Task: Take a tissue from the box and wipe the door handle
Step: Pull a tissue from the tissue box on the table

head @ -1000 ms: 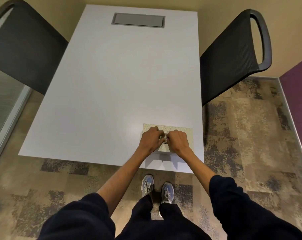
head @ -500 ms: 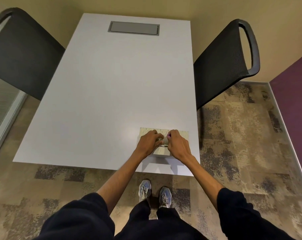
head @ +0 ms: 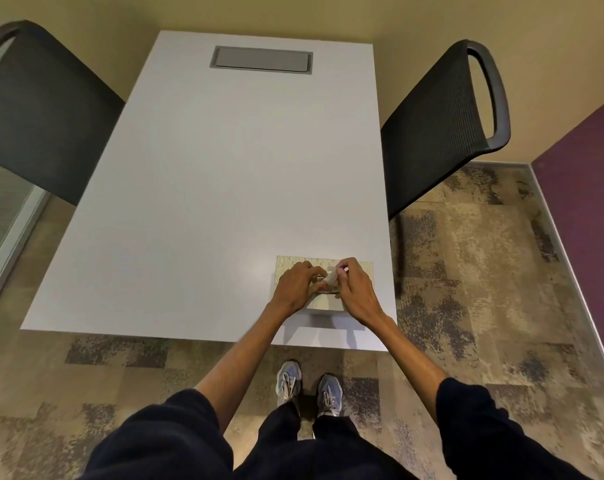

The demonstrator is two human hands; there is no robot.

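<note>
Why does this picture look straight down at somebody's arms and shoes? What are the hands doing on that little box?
The picture comes from a camera worn on a person's head, so you see what they see when looking down: their own arms, dark sleeves and shoes on the carpet. There is no robot here, only two bare hands. In front of them is a white table with a black chair on each side. Near its front edge sits a patterned tissue box. The left hand rests on top of the box, and the right hand pinches a bit of white tissue at the opening. The door handle they mean to wipe is not in the picture.
</note>
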